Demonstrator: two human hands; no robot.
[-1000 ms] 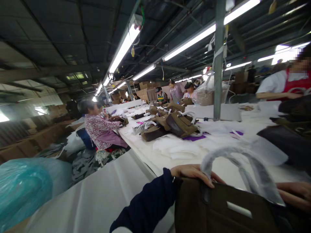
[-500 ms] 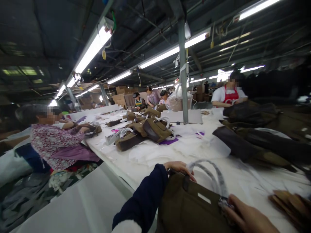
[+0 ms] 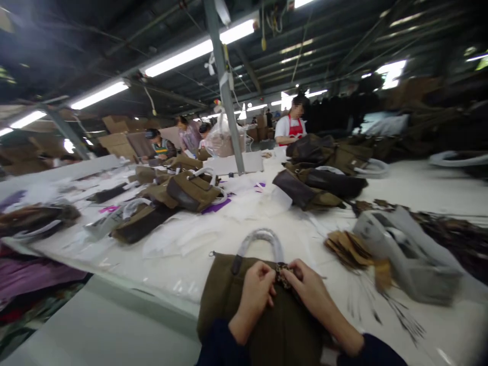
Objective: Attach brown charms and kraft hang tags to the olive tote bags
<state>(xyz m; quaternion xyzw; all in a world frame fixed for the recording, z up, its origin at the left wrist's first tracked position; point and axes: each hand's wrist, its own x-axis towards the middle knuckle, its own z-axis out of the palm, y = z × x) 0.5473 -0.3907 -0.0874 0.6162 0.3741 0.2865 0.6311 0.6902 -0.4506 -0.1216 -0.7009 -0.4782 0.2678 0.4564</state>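
An olive-green handbag [image 3: 232, 300] stands in front of me at the table edge, with its plastic-wrapped handle [image 3: 263, 235] arching up. At the right foot of that handle sits a small mottled brown-and-gold piece [image 3: 282, 277], its exact kind unclear. My right hand [image 3: 310, 290] pinches this piece between thumb and fingers. Just left of it, my left hand [image 3: 258, 291] is closed, its fingertips pinched together close against the bag's top; what lies in them is hidden.
More brown handbags [image 3: 194, 190] lie in a heap across the white table [image 3: 183, 274], with another pile [image 3: 312, 183] farther right. A grey plastic container [image 3: 412, 259], brown tags [image 3: 348, 249] and dark cords [image 3: 400, 315] lie right. People work beyond a metal post [image 3: 224, 91].
The view has swung right. My left hand has left the bag's far left end and come beside my right hand at the handle's foot. The bag now faces me more squarely.
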